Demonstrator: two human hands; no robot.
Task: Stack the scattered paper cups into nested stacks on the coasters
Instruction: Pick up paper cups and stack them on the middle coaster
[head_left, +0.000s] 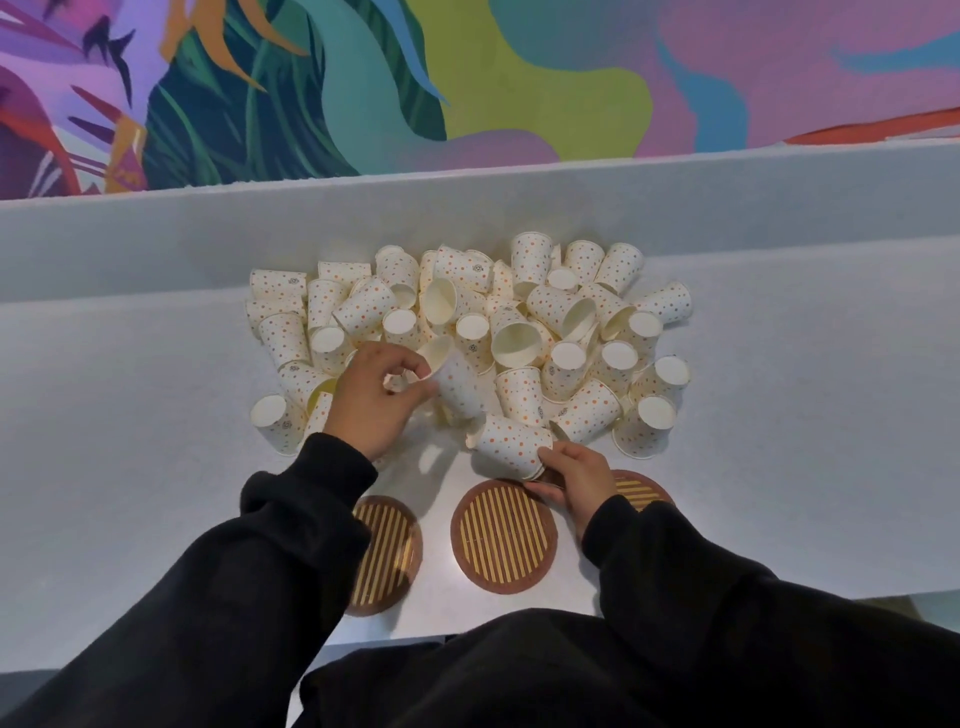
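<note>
Progress: early. We note three coasters (387, 553) bare, and most cups (566, 312) heaped on the table (156, 415). Left hand (376, 402) fingers clamp one cup (460, 387) over the heap. Right hand (579, 480) fingers curl round what looks like a short nested stack (511, 447), by the middle coaster (504, 538).

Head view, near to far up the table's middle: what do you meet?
Middle coaster, right hand gripping the nearer cup, left hand gripping the farther cup, pile of loose cups, pale ledge, painted mural.
</note>
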